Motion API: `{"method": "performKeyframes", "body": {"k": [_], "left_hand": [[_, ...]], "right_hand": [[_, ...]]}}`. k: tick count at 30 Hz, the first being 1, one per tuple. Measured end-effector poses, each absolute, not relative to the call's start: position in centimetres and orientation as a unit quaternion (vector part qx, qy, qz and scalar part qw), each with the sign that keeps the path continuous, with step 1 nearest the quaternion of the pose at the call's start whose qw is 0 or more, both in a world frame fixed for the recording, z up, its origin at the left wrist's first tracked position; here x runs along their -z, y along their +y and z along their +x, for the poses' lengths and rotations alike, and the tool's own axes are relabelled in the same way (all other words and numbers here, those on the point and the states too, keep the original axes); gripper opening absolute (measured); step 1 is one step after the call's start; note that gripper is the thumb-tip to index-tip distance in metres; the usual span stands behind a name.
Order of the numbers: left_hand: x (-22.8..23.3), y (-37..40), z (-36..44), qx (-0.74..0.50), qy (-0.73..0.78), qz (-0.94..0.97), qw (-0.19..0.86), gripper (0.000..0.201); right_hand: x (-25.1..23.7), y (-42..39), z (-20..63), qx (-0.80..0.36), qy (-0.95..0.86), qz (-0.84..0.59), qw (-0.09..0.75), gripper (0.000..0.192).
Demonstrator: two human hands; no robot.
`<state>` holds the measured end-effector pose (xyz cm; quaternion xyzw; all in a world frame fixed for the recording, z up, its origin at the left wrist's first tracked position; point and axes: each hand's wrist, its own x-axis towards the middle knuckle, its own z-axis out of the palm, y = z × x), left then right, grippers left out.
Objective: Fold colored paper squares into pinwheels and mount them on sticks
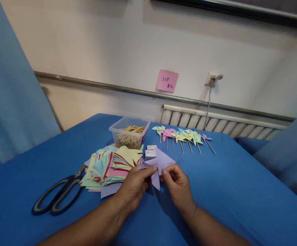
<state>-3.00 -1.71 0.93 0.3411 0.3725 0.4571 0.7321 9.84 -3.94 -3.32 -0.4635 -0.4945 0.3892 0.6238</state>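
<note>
A purple paper pinwheel (pixel 165 160), partly folded, is held up between both hands above the blue table. My left hand (pixel 136 184) pinches it near the centre with the thumb on top. With thumb and forefinger, my right hand (pixel 176 182) grips its lower right edge. Left of my left hand lies a stack of coloured paper squares (pixel 107 167) with cut corners. Just behind the pinwheel sit two small white boxes (pixel 150 153). What the fingers do beneath the paper is hidden.
Large dark-handled scissors (pixel 61 194) lie left of the paper stack. A clear plastic box (pixel 115 131) of thin wooden sticks (pixel 130 136) stands behind it. Several finished pinwheels on sticks (pixel 180 136) lie at the back right. A blue cloth (pixel 227 191) covers the table.
</note>
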Motion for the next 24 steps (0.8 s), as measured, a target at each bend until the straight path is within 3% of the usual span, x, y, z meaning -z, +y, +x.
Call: {"method": "performKeyframes", "body": {"k": [24], "left_hand": [[-0.2,-1.4,-2.9,-0.432,0.385,0.362,0.731,0.023]], "right_hand": [[3.7,-3.6,9.9,-0.379,-0.487,-0.490,0.615,0.019]]}}
